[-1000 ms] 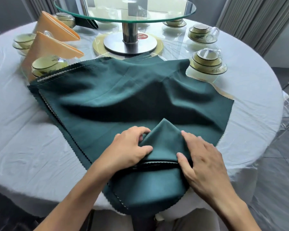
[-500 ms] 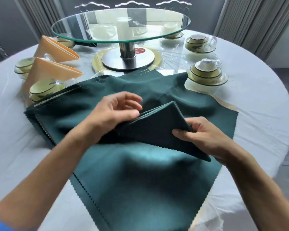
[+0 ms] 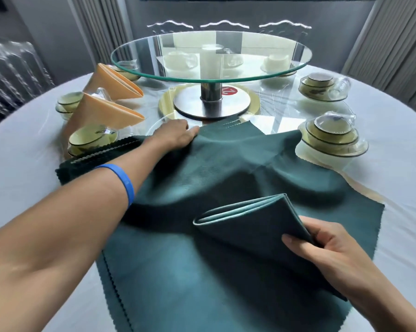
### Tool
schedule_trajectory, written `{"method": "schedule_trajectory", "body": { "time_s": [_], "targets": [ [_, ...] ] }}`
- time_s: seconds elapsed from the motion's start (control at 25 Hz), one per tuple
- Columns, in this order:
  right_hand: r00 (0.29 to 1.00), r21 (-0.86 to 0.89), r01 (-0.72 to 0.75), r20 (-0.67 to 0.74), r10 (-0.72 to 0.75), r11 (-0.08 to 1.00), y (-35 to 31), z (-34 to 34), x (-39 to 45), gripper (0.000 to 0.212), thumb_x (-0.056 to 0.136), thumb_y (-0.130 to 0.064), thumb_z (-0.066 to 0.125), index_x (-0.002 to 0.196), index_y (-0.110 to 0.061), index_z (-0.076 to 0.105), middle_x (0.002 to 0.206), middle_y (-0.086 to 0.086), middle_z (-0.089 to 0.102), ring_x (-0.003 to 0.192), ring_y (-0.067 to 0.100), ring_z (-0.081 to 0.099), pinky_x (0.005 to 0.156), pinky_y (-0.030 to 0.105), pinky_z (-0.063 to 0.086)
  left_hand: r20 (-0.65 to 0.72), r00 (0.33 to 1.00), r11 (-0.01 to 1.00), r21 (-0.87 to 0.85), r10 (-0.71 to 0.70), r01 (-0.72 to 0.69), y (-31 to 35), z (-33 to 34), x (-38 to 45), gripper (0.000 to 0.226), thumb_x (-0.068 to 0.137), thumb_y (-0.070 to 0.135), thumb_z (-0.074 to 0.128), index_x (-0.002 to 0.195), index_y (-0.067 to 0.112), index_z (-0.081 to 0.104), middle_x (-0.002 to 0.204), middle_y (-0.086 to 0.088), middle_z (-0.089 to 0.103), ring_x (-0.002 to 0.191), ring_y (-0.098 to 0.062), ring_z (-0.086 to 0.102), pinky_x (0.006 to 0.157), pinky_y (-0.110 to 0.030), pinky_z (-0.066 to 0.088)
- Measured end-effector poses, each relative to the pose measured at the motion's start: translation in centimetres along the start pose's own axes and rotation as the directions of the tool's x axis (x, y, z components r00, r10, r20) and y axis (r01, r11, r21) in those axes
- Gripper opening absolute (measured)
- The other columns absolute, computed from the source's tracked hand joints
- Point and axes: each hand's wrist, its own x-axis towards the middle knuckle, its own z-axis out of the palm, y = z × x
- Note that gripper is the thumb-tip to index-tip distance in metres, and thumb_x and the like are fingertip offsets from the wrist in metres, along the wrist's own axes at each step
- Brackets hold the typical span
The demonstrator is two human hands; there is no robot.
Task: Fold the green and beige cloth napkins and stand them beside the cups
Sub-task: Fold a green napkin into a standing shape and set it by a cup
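A folded green napkin (image 3: pixel 257 226), cone-shaped with its layered opening facing left, is held above the table by my right hand (image 3: pixel 322 245), which grips its right corner. Under it lies a stack of flat green napkins (image 3: pixel 178 283). My left hand (image 3: pixel 175 135) reaches far forward and grips the far edge of the top flat green napkin (image 3: pixel 226 159), which is bunched and lifted in waves. Two folded beige napkins (image 3: pixel 108 111) stand at the far left beside cups (image 3: pixel 89 137).
A glass turntable (image 3: pixel 209 58) on a steel base (image 3: pixel 211 104) stands at the table's centre. Stacked cups and saucers (image 3: pixel 334 137) sit right of the napkins, more (image 3: pixel 319 87) farther back. White tablecloth (image 3: pixel 22 159) covers the round table; chair backs behind.
My left hand let go of the folded napkin and reached forward to the far edge of the flat green cloth. My right hand alone now holds the folded napkin, shifted right.
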Motion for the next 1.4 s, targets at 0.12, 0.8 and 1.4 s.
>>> {"method": "schedule_trajectory", "body": {
  "time_s": [0.12,0.8,1.4],
  "targets": [
    [1.0,0.028,0.002,-0.027,-0.001,1.0,-0.3,-0.1,-0.7,0.013,0.094,-0.011,0.06,0.102,-0.005,0.068,0.094,0.027,0.064,0.079,0.018,0.059,0.074,0.04,0.046,-0.029,0.993,0.99,-0.084,-0.117,0.114,-0.4,0.1,0.4,0.069,0.089,0.071,0.042,0.106,0.009,0.067,0.117,-0.018,0.066,0.106,-0.035,0.06,0.086,-0.038,0.047],
    [0.794,0.258,0.398,-0.578,-0.19,0.88,-13.0,-0.3,-3.1,0.018,0.089,-0.002,0.063,0.09,-0.014,0.076,0.097,0.015,0.074,0.082,0.026,0.069,0.075,0.041,0.06,0.407,0.729,0.317,-0.91,0.551,0.268,0.0,-7.4,-22.4,0.049,0.08,0.007,0.062,0.127,0.018,0.067,0.123,-0.015,0.068,0.1,-0.025,0.066,0.079,-0.027,0.057],
    [0.777,-0.427,-0.072,-0.591,-0.217,0.902,-11.6,15.1,7.9,0.035,0.084,-0.012,0.051,0.115,-0.022,0.063,0.101,0.009,0.07,0.096,0.031,0.062,0.068,0.031,0.036,0.375,0.891,0.872,-0.488,0.257,-0.046,-3.0,0.5,-28.1,0.017,0.077,0.037,0.074,0.09,0.026,0.072,0.082,0.007,0.072,0.073,-0.004,0.065,0.078,-0.031,0.053]
  ]
}}
